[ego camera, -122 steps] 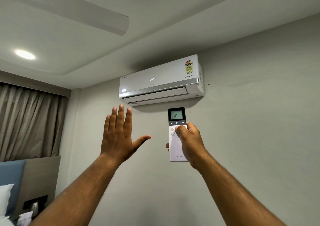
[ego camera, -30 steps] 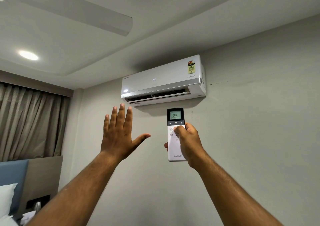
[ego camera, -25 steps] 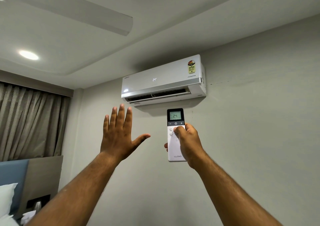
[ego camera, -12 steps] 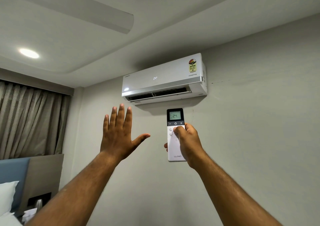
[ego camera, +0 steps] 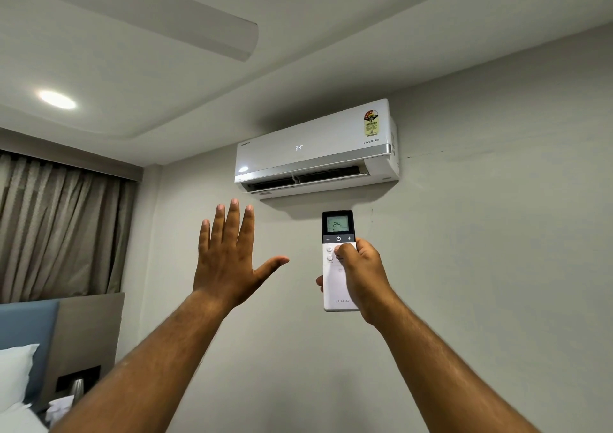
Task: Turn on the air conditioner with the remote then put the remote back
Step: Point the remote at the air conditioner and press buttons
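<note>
grey wall (ego camera: 481, 267): ac (ego camera: 315, 149) reads 24; right hand (ego camera: 363, 275) grips remote (ego camera: 338, 267), left hand (ego camera: 229, 260) splayed.

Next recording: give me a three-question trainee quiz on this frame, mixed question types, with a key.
1. True or false: the left hand holds the remote.
2. What number shows on the air conditioner front panel?
3. The air conditioner's louver is: A) shut flat, B) open, showing a dark slot, C) hidden by the curtain.

Key:
1. False; the left hand is open and empty, and the right hand grips the remote.
2. 24.
3. B.
</note>
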The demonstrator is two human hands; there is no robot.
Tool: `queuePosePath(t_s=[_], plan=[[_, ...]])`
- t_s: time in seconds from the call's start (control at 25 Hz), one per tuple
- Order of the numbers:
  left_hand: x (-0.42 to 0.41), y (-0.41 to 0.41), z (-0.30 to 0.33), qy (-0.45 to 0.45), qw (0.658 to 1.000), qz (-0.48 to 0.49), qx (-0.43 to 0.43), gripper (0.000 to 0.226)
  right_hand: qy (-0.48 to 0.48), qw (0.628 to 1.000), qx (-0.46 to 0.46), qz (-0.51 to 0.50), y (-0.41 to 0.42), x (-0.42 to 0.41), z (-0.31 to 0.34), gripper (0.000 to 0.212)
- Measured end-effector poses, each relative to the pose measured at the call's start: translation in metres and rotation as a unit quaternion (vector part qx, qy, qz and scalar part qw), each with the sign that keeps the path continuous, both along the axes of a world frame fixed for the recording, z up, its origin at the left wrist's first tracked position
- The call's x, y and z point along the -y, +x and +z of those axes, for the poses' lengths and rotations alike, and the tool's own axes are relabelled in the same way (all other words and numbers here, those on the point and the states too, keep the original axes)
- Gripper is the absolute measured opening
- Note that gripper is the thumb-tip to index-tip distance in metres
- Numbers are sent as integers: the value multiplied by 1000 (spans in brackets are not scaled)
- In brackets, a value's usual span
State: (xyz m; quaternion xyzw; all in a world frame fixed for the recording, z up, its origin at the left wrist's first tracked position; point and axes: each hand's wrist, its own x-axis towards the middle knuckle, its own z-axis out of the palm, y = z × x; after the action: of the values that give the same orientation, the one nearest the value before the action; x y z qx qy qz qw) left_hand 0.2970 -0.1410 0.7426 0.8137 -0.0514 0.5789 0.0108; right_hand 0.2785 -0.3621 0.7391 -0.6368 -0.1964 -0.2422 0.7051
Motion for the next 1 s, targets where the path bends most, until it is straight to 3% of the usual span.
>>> queuePosePath(t_s=[0.52, 0.72, 0.84, 1.0], plan=[[-14, 7, -3, -11, 1000, -8, 1, 105, 1, 999, -20, 33, 5, -16, 1, 18], [-12, 11, -8, -31, 998, -63, 0, 97, -8, 999, -15, 30, 7, -31, -2, 18], [-7, 10, -1, -71, 990, -124, -18, 83, -9, 999, -8, 40, 8, -42, 0, 18], [2, 3, 1, -146, 952, -258, -75, 39, -24, 998, -4, 56, 9, -65, 2, 20]])
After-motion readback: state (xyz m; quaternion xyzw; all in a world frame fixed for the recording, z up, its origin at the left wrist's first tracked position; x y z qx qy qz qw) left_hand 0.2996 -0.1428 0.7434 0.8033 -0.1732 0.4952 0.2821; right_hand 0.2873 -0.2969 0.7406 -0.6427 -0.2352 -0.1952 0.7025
